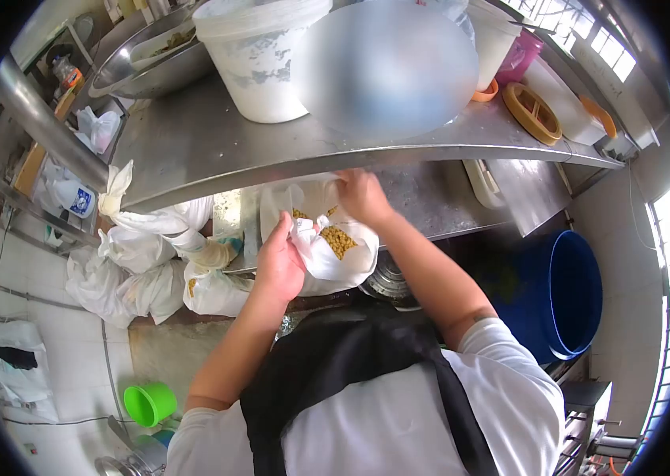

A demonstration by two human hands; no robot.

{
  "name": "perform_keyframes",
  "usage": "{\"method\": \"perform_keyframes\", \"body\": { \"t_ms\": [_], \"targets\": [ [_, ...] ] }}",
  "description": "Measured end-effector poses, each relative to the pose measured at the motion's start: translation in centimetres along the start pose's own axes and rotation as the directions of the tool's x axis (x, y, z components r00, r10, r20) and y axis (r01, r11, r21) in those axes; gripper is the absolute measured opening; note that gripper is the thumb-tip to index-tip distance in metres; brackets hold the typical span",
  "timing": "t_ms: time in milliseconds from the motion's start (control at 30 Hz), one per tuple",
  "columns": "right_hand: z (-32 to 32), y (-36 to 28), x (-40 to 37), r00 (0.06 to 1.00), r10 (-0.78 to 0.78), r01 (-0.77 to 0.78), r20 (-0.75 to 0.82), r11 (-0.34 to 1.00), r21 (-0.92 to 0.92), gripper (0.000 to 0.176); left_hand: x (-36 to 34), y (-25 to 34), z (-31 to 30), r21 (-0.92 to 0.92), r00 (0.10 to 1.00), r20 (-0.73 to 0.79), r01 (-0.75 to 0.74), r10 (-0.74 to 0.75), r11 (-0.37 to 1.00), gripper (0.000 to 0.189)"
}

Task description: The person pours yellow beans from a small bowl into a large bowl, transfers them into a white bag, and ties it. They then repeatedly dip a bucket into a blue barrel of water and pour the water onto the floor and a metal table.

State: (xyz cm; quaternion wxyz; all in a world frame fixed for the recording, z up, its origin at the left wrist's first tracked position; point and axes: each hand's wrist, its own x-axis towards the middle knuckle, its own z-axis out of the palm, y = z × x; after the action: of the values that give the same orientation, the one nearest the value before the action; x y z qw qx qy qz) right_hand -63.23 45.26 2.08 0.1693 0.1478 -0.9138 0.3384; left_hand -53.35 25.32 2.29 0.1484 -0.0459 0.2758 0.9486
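Below the shelf, a white cloth or bag [333,273] lies partly open, with a heap of yellow-brown beans [338,241] in its folds. My left hand [281,260] holds its left side, thumb up and the other fingers partly hidden by the white material. At the far side of the beans is my right hand [360,197], its fingers bent together and slightly blurred; what they grip cannot be made out. More white material and a few beans show between the hands.
Overhead, a steel shelf [216,170] carries a large white bucket [252,79] and a metal bowl [153,75]. Tied white bags [141,254] are piled at left. A blue barrel [561,293] stands at right, and a green bucket [149,404] is on the floor.
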Motion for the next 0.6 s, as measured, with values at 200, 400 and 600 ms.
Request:
{"method": "perform_keyframes", "body": {
  "t_ms": [200, 400, 600],
  "targets": [
    [-3.3, -4.7, -12.3, 0.891, -0.405, 0.359, 0.203, 0.905, 0.230, 0.021, 3.2, -1.2, -0.1, 0.265, 0.984, -0.180, 0.053, -0.004, 0.963, 0.018],
    [-2.0, 2.6, -19.8, 0.879, 0.451, -0.313, -0.153, 0.790, 0.527, 0.019, 4.5, -1.7, -2.4, 0.391, 0.976, -0.214, 0.122, -0.038, 0.912, 0.009],
    [1.7, 3.2, -21.1, 0.418, 0.782, -0.743, 0.463, 0.001, 0.670, 0.080, 3.5, -0.8, 0.3, 0.325, 0.967, -0.243, 0.152, -0.073, 0.934, 0.022]
  ]
}}
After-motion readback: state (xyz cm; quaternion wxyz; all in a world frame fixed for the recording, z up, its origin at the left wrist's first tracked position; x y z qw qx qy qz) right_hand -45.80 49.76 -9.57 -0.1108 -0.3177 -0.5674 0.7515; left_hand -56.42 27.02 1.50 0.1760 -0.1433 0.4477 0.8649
